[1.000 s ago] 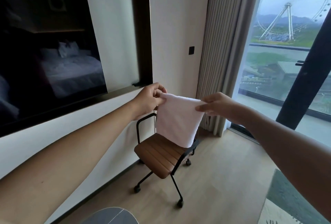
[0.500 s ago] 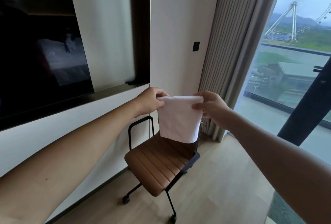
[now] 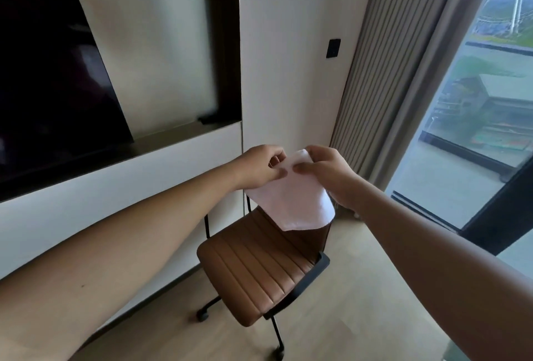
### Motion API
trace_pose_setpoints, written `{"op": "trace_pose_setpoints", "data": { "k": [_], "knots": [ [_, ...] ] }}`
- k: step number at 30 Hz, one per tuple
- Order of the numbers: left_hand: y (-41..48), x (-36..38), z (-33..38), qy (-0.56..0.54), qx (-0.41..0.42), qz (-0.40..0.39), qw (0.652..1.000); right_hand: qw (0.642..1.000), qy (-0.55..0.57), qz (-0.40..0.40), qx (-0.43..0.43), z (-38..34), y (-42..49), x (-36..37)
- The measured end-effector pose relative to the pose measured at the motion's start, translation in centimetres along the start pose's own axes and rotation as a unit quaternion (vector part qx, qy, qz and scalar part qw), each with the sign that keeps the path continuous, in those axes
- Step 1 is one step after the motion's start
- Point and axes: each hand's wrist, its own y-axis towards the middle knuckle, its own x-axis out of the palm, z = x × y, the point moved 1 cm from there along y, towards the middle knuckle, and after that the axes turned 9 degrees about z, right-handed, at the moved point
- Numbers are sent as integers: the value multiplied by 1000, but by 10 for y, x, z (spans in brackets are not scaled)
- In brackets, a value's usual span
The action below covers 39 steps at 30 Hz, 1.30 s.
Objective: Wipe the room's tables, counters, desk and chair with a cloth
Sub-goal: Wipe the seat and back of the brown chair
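Both hands are up at centre frame, close together, working the small white terry cloth (image 3: 294, 199). The left hand (image 3: 261, 168) pinches the cloth's upper edge between thumb and curled fingers. The right hand (image 3: 323, 173) grips the same upper edge from the other side, thumb in front, fingers wrapped behind. The hands nearly touch, so the top edge is bunched or folded between them and the rest hangs down as a loose flap. Likely reason: folding the cloth into a smaller pad that fits one palm before wiping.

The cloth is in the air, held, touching no surface. Its lower corner hangs in front of the brown ribbed leather chair with black metal frame and castors (image 3: 259, 271), lower centre of frame. Cannot tell if the cloth's tip touches the backrest; it looks to be just above the seat. The chair stands on the light wood floor (image 3: 360, 317), near the white wall panel (image 3: 121, 210) on the left.

Upper left: a dark glossy screen (image 3: 52, 78) set in a recessed dark-framed niche. Upper right: beige pleated curtain (image 3: 383, 72) beside the large glass window (image 3: 473, 118). A small black wall switch (image 3: 333, 48) sits right of upper centre.

Judgement: chair is next to be wiped, not yet started. Next move needs one hand to take the folded cloth and press it flat on the seat.
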Motion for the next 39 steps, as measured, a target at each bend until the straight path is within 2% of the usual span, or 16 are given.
{"op": "trace_pose_setpoints", "data": {
  "k": [6, 12, 16, 23, 26, 30, 35, 39],
  "knots": [
    [29, 32, -26, 33, -61, 32, 997, 998, -18, -47, -24, 52, 53, 2],
    [46, 88, -47, 57, -144, 39, 987, 988, -48, -147, -16, 114, 101, 7],
    [46, 123, -61, 62, -209, 82, 973, 970, -103, -220, -3, 165, 125, 14],
    [14, 177, -104, 58, -290, 97, 950, 953, -181, -244, -19, 255, 117, 57],
    [-6, 214, -134, 61, -332, 79, 938, 927, -233, -295, -6, 301, 92, 89],
    [-35, 271, -174, 39, -376, 44, 925, 900, -288, -325, 41, 366, 53, 117],
    [-64, 335, -211, 12, -409, -15, 912, 841, -370, -386, 85, 435, 13, 130],
    [-69, 376, -229, -6, -412, -66, 909, 804, -430, -407, 56, 467, -1, 143]
  ]
}}
